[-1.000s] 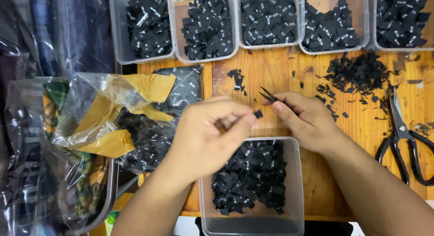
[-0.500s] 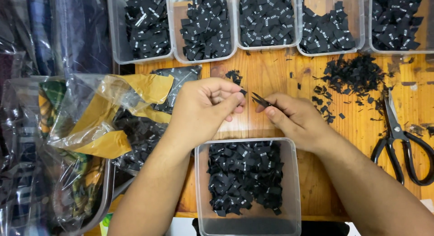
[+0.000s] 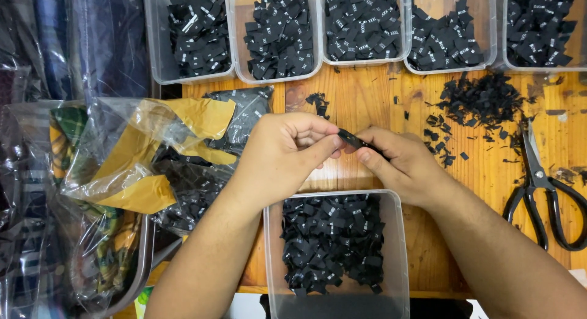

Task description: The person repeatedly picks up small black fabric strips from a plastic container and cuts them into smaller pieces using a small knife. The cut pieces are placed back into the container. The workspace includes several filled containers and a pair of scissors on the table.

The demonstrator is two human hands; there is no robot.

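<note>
My left hand (image 3: 282, 152) and my right hand (image 3: 400, 161) meet above a wooden table (image 3: 361, 99). Between their fingertips they pinch a small stack of black fabric labels (image 3: 354, 139). Just below the hands stands a clear plastic box (image 3: 335, 250) full of loose black labels with white print.
Several clear bins of black labels (image 3: 278, 34) line the far edge. A pile of black label scraps (image 3: 480, 102) lies right of the hands, with black-handled scissors (image 3: 541, 190) beside it. Clear plastic bags with yellow card and black labels (image 3: 147, 157) crowd the left.
Both hands have risen slightly from the box towards the table's middle. The left fingers have closed onto the labels that the right hand holds.
</note>
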